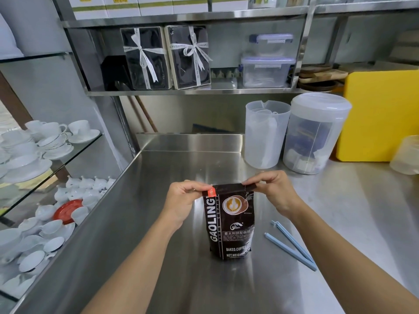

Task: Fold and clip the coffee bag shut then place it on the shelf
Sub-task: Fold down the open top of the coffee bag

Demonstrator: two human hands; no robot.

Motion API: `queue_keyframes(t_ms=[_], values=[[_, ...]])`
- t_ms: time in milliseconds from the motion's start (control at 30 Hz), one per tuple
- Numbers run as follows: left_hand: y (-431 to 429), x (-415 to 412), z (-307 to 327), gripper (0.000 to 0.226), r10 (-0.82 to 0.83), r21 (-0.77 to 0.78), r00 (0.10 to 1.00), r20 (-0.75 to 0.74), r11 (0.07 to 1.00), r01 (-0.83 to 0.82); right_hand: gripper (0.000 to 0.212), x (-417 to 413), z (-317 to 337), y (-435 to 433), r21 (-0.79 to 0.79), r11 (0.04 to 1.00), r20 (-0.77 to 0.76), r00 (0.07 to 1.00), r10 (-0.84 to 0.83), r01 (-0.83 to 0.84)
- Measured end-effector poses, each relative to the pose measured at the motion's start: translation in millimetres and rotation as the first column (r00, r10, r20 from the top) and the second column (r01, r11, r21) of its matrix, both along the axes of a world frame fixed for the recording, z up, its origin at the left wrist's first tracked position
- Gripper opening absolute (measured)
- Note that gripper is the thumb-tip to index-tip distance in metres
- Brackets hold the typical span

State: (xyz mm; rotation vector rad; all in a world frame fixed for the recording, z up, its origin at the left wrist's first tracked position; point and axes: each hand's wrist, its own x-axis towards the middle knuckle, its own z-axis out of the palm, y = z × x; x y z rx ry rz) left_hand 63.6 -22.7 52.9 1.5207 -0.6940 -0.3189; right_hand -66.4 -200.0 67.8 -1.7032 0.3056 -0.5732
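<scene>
Stainless steel ran everywhere in this kitchen corner — a bench [172,223] with a low upstand at its back edge, and above it a steel shelf [192,93] carrying ribboned gift boxes [167,57] and lidded plastic containers [268,62]. Near the middle of the bench stood the coffee bag [230,223], upright on its base with its printed face toward the person. Standing it that way probably kept the contents low and left the top slack enough to crease.

Both hands worked the top edge. The left hand [183,198] pinched the left corner, by the red tab, between thumb and fingertips; the right hand [272,191] pinched the right corner the same way, closed tight on the dark strip. Gripping both ends at once let the fold stay level across the width, and the top did look turned over into a flat band — though how many turns it held could not be told.

Toward the bench's right side, just beside the bag and apart from it, lay the blue clip [292,244], open in a narrow V and untouched. It seemingly sat within the right hand's reach. Folding was the step in hand; clipping and shelving remained.
</scene>
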Motion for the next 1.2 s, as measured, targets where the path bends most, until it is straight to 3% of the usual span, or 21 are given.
queue_keyframes(t_ms=[100, 200, 367, 533, 667, 733, 800, 933, 1033, 1200], values=[[1.9, -0.7, 4.5, 0.027, -0.06, 0.042, 0.998, 0.032, 0.997, 0.059, 0.04, -2.3, 0.5, -0.9, -0.046, 0.999, -0.02, 1.0, -0.01, 0.009], [4.1, 3.6, 3.6, 0.044, -0.059, 0.088, 0.997, 0.053, 0.995, 0.054, 0.041, -5.9, 3.2, 0.7, -0.098, 0.995, -0.045, 0.999, 0.008, -0.012], [3.3, -0.2, 9.1, 0.05, -0.018, 0.257, 0.962, 0.272, 0.965, -0.055, 0.034, -18.7, 6.0, 3.0, -0.163, 0.983, -0.123, 0.991, 0.059, -0.079], [8.3, -6.8, 18.2, 0.024, -0.144, 0.301, 0.923, 0.357, 0.953, 0.033, 0.013, -26.1, 9.3, 4.1, -0.154, 0.984, -0.152, 0.986, 0.065, -0.089], [7.0, -15.2, 15.8, 0.016, -0.139, 0.368, 0.858, 0.494, 0.928, -0.061, 0.027, -26.0, 4.2, 10.5, -0.124, 0.992, -0.123, 0.992, -0.005, -0.011], [6.4, -21.0, 18.6, 0.009, -0.137, 0.359, 0.861, 0.49, 0.932, -0.056, 0.027, -27.4, 2.4, 9.1, -0.11, 0.994, -0.14, 0.989, -0.038, 0.023], [5.0, -23.8, 22.9, 0.013, -0.147, 0.371, 0.867, 0.477, 0.927, -0.048, 0.025, -28.2, 2.1, 7.1, -0.104, 0.994, -0.158, 0.985, -0.062, 0.046], [-5.0, -31.8, 36.1, 0.009, -0.257, 0.505, 0.795, 0.549, 0.86, -0.07, 0.023, -26.3, 1.0, 10.0, -0.11, 0.991, -0.142, 0.985, -0.097, 0.081], [-17.2, -41.5, 39.8, 0.024, -0.339, 0.587, 0.728, 0.596, 0.803, -0.107, 0.022, -25.5, -1.2, 12.2, -0.117, 0.989, -0.112, 0.988, -0.107, 0.094], [-30.3, -49.7, 38.9, 0.021, -0.288, 0.569, 0.697, 0.657, 0.795, -0.208, 0.011, -27.4, -5.1, 11.7, -0.155, 0.973, -0.08, 0.98, -0.185, 0.171]])
